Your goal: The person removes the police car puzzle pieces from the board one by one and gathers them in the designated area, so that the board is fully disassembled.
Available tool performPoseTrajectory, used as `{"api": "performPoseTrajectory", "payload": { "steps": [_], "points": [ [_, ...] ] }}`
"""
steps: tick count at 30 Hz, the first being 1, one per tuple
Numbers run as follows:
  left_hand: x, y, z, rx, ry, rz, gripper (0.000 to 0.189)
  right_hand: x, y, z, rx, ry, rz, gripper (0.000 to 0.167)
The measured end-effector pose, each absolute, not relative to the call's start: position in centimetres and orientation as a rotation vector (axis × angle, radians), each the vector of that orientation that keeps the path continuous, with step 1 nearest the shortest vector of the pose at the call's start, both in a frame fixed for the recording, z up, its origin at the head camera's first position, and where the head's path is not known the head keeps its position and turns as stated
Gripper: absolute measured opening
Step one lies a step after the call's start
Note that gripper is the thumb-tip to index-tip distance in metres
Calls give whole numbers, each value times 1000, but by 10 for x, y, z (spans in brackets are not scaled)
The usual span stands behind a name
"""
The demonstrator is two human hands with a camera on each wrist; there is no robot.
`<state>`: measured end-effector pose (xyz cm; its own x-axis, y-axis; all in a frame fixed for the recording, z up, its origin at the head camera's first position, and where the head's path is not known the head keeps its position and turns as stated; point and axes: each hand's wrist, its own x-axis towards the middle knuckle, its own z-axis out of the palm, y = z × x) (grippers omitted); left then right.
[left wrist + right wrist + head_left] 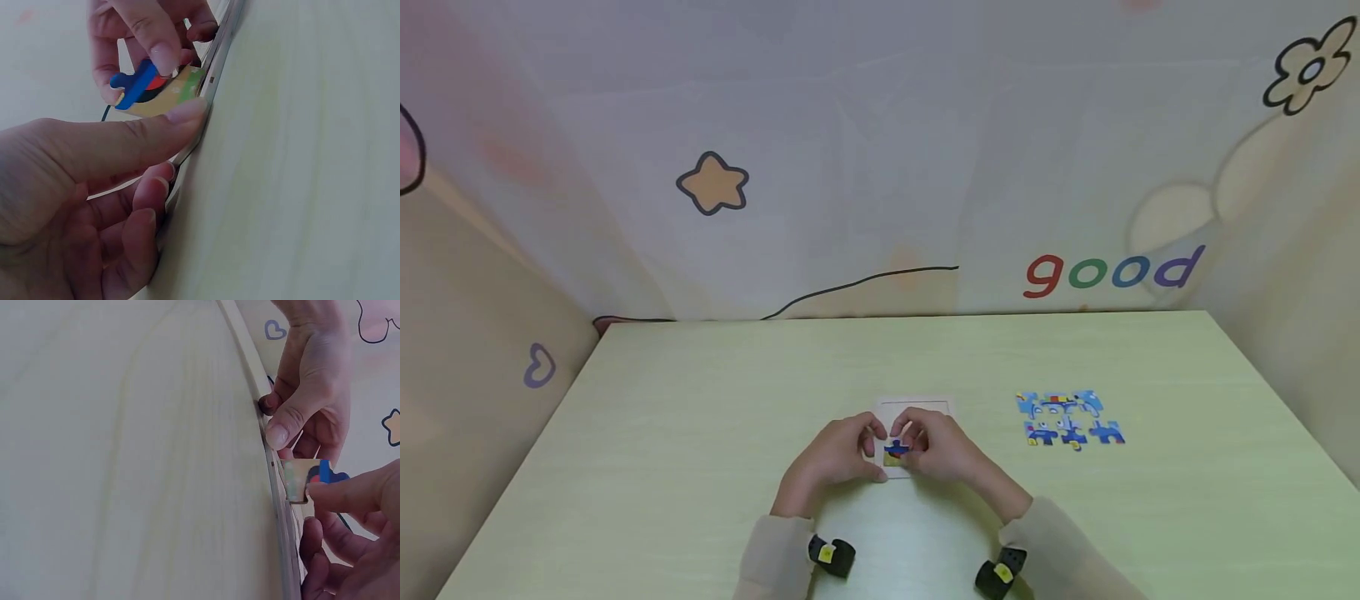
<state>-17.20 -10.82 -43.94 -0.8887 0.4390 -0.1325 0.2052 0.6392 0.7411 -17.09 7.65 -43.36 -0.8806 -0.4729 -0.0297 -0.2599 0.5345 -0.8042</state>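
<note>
A pale rectangular puzzle board (951,408) with a thin dark border line lies in front of me. My right hand (951,450) pinches a jigsaw piece (893,457) between thumb and fingers over the board's near left part. The piece is tan with a green strip, red and dark patches, and a blue tab; in the left wrist view it (159,103) tilts up from the board. With thumb at the near edge and fingers curled along the left side, my left hand (835,454) holds the board. Fingers hide part of the piece and the board's inside.
To the right of the board, several loose blue jigsaw pieces (1067,419) lie face up in two rows on the pale wood-grain table (700,450). Behind the table hangs a printed cloth (865,183) with a star, a flower and the word "good". Each wrist wears a black camera band.
</note>
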Motion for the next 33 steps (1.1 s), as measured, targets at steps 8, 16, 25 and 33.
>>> {"api": "performPoseTrajectory", "payload": {
  "steps": [8, 16, 25, 33],
  "points": [
    [-172, -106, -436, 478, 2538, 1090, 40, -173, 96, -424, -467, 2381, -1549, 18],
    [-172, -103, -436, 446, 2523, 1115, 40, -168, 155, -415, -312, 2294, -1634, 26],
    [-171, -105, -436, 437, 2513, 1129, 39, -153, 219, -413, -340, 2338, -1545, 34],
    [-171, -107, -437, 452, 2516, 1133, 37, -143, 243, -420, -377, 2388, -1442, 26]
  ]
}}
